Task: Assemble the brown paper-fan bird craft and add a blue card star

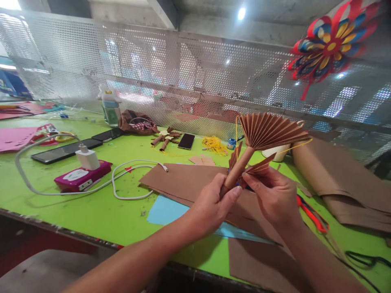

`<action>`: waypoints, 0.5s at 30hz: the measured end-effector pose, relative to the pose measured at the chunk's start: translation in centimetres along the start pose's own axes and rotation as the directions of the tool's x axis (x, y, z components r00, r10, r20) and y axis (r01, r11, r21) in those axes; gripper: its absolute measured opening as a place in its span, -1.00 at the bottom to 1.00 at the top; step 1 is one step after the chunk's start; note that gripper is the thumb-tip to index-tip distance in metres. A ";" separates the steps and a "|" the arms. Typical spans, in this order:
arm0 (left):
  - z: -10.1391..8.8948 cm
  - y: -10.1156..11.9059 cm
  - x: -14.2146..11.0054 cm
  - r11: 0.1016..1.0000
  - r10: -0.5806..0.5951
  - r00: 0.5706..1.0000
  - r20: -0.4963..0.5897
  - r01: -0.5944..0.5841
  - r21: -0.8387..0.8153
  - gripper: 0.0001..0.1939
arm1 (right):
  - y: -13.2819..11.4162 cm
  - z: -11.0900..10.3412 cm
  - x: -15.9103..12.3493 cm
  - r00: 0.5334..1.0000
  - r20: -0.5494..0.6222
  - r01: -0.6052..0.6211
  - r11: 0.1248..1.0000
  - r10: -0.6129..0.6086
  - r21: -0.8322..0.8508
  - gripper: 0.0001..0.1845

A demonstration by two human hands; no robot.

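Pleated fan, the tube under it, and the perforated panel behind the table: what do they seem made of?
Pleated fan: matte brown paper, likely kraft; it holds sharp accordion folds.
Tube: smooth brown paper or thin card, seemingly rolled; its core is hidden.
Perforated panel: probably metal, grey with a dull sheen; rows of small holes. Plastic possible.

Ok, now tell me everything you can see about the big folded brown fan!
The fan looks like brown paper, folded into lots of thin pleats and spread wide. Its narrow bottom meets the top of a brown tube, like a handle, and the left hand grips that tube. Thin yellow string shows by both of its sides. It leans to the right, held up above the green table. Neither hand touches its pleats.
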State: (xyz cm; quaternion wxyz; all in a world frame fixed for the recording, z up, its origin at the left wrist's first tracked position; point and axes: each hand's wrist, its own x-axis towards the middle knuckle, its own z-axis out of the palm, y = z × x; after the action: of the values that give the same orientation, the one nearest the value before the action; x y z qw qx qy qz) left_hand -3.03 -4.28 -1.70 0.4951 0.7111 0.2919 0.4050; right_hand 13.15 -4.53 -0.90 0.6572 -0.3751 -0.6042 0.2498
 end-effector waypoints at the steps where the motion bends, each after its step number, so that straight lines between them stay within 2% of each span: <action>1: 0.0 0.0 0.0 1.000 0.000 1.000 -0.009 0.000 0.004 -0.71 | 0.0 0.0 0.0 1.000 -0.004 0.005 1.000 -0.005 0.004 -0.89; 5: 0.1 0.1 0.0 0.999 0.011 0.999 -0.042 -0.009 0.045 -0.71 | 0.1 0.2 -0.2 1.000 -0.024 0.012 1.000 -0.012 0.002 -0.87; 10: 0.1 0.3 -0.1 0.992 0.040 0.990 -0.135 -0.023 0.126 -0.69 | -0.1 0.5 -0.4 0.999 -0.032 0.004 1.000 -0.005 -0.026 -0.89; 15: 0.2 0.4 -0.2 0.980 0.048 0.984 -0.169 -0.014 0.200 -0.66 | -0.5 0.8 -0.6 1.000 -0.022 0.009 1.000 -0.010 -0.024 -0.88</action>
State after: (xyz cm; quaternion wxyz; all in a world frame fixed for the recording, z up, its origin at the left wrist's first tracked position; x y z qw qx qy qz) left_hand -2.90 -4.67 -1.40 0.3882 0.7233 0.3616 0.4420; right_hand 12.24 -5.11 -0.88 0.6605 -0.3828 -0.6017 0.2351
